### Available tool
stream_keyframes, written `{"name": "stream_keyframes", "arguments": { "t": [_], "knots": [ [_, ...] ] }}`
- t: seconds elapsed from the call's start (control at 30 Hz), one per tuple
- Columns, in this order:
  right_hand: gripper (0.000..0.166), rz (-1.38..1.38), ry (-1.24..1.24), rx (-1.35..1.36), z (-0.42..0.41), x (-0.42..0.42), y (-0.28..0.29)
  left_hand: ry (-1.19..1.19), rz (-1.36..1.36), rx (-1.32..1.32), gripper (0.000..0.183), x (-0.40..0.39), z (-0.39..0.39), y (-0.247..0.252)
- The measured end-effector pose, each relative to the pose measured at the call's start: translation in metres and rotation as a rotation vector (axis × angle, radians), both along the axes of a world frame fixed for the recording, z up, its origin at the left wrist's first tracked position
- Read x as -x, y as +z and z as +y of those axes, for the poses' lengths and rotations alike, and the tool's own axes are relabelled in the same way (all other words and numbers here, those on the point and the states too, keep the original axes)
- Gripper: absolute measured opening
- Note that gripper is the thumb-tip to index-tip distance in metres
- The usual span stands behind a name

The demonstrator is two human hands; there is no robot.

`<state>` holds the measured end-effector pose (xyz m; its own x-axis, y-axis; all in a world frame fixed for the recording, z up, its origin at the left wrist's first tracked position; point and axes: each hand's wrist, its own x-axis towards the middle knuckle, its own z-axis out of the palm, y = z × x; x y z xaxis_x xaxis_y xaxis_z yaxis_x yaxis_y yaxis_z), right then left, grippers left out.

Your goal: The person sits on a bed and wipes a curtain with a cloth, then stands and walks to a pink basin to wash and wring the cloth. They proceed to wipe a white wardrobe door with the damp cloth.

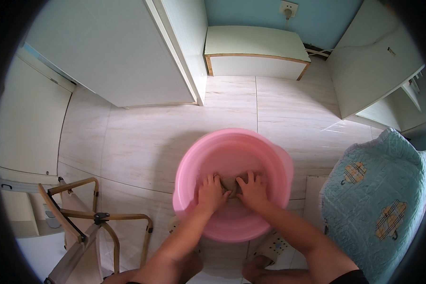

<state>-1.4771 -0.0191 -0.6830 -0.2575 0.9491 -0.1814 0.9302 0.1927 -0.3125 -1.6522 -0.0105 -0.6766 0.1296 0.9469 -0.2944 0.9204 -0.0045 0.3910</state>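
Note:
Both my hands are inside a round pink plastic basin that stands on the floor in front of me and holds shallow water. Between them lies a dark grey-brown piece, apparently wet cloth, partly covered by my fingers. My left hand has the cloth's left side, with its thumb pointing inward over it. On the opposite side, my right hand holds the cloth with thumb and fingers spread around its edge. The undersides of both hands are hidden.
A folding chair frame stands at left. At right hangs a blue-green quilted cover. A low pale-green-topped box sits against the far wall, beside a white cabinet. A white panel rises at upper left. My feet wear perforated clogs.

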Motion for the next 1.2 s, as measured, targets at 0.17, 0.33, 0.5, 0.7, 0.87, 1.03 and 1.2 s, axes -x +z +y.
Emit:
{"name": "stream_keyframes", "arguments": {
  "t": [0.17,0.33,0.5,0.7,0.87,1.03,1.2],
  "knots": [
    [0.033,0.483,-0.232,0.245,0.006,0.009,-0.033,0.77,-0.592,0.335,0.041,-0.006,-0.004,-0.049],
    [0.039,0.617,-0.465,0.429,0.018,0.033,0.026,1.141,-1.313,0.906,0.047,-0.026,-0.001,-0.01],
    [0.042,0.778,-0.616,0.552,0.022,0.035,-0.002,1.223,-1.399,0.967,0.056,-0.059,-0.014,-0.01],
    [0.033,0.69,-0.587,0.48,0.013,0.044,-0.011,1.541,-1.472,0.76,0.055,-0.087,-0.025,-0.039],
    [0.036,0.722,-0.595,0.597,-0.002,0.05,-0.015,1.295,-1.588,0.831,0.038,-0.055,-0.022,-0.034],
    [0.039,0.645,-0.503,0.645,-0.017,0.064,0.05,0.968,-1.51,0.517,0.039,-0.009,-0.033,-0.071],
    [0.025,0.607,-0.415,0.423,0.004,0.043,0.037,0.941,-0.795,0.227,0.016,0.003,0.003,-0.053]
  ]
}}
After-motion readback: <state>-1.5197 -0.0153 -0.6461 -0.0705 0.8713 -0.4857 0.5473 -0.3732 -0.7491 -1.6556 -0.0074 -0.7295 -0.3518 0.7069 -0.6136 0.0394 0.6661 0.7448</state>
